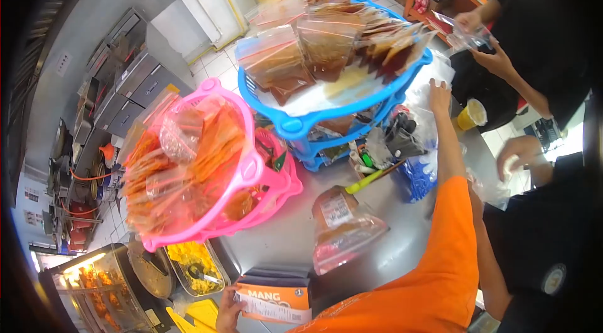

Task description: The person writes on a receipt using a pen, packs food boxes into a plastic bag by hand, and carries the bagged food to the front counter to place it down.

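My left hand (230, 311) grips the left edge of a stack of orange printed packaging (274, 300) with dark upper edges and "MANG" lettering. My right arm, in an orange sleeve, stretches far across the steel table. At its end my right hand (440, 97) rests on a pile of clear plastic bags (433, 72), its fingers apart. Between my arms lies a labelled zip bag with brown contents (339, 217). A green-handled tool (372, 179) and a blue packet (419, 180) are near my right forearm.
A pink basket (251, 173) holds bags of orange food; a blue basket (290, 124) holds bags of brown sauce. A metal tray of yellow food (213, 261) stands lower left, by a lit display case (94, 289). People in dark clothes stand right; one handles clear plastic (461, 33). A yellow cup (471, 114) is nearby.
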The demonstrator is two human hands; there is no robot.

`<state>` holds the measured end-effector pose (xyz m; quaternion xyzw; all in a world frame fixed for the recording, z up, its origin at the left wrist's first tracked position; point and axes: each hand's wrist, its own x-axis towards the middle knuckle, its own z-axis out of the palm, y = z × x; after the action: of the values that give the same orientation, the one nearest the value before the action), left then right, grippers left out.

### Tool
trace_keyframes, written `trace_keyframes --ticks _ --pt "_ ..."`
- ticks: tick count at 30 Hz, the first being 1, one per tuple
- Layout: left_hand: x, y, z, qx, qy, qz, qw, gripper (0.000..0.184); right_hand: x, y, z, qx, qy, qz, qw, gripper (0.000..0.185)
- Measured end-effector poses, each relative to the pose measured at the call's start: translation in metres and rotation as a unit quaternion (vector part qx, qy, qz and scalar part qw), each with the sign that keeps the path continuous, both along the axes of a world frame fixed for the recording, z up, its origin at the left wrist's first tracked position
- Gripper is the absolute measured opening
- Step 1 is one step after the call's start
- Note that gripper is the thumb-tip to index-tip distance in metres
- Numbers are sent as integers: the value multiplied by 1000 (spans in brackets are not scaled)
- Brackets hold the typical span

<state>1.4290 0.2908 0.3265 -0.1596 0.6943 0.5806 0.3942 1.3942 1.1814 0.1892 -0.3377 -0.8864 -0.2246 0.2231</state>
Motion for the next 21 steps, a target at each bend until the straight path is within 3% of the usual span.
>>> trace_keyframes --ticks 1,3,7,10,12,16,18,19,21 --pt "0 1 1 1 4 -6 1000 57 -5 -4 2 -3 1 -1 1000 43" --pt "-1 0 1 0 8 -4 1000 56 -8 -11 16 -142 86 -55 985 27" --pt "-2 5 8 -2 4 -1 1000 54 -3 14 14 -222 124 -52 966 20" --pt "-2 -1 0 0 8 12 1000 54 -1 26 28 -287 141 22 947 23" --pt "0 0 0 1 14 14 1000 54 -1 19 68 -364 -26 -15 931 31" --pt "-4 7 5 4 43 -33 999 54 -7 -15 128 -338 13 -48 940 25" --pt "-4 2 -2 24 73 -53 996 53 -6 -34 144 -163 29 -55 985 28" --pt "-7 4 -7 113 75 -48 990 54 -4 -45 154 -101 36 -60 992 29" --pt "-8 9 0 107 78 -48 990 54 2 -77 192 26 44 -26 998 31"
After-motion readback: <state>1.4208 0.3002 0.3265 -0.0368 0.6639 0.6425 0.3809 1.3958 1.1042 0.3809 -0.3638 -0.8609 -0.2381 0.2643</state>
